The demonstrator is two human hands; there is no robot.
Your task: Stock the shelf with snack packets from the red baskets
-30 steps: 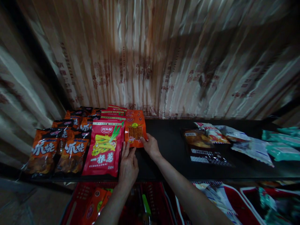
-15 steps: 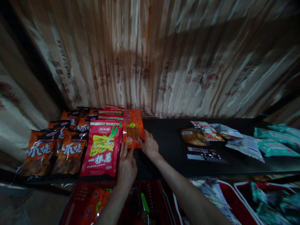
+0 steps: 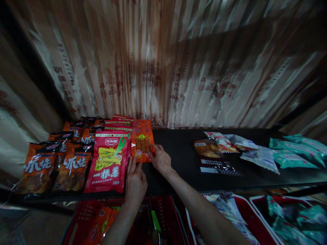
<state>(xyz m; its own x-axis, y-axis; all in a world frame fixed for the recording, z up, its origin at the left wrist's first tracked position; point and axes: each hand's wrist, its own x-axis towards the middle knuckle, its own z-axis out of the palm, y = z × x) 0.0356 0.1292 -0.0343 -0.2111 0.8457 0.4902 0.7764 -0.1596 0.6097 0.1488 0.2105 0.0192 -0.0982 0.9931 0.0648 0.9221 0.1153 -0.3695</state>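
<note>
Just left of centre in the frame, on the black shelf (image 3: 178, 160), an orange packet (image 3: 142, 145) lies flat at the front of its stack. The right hand (image 3: 160, 159) sits just to its right, fingers closed on the packet's lower right corner. Just below it, the left hand (image 3: 135, 182) rests released and flat, its fingers straight along the right edge of the red bag (image 3: 108, 163). A red basket (image 3: 166, 214) stands beneath the forearms, at the bottom of the frame.

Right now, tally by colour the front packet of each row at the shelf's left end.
Brown-orange packets: 2
Red packet: 1
Orange packet: 1
Total: 4
</note>
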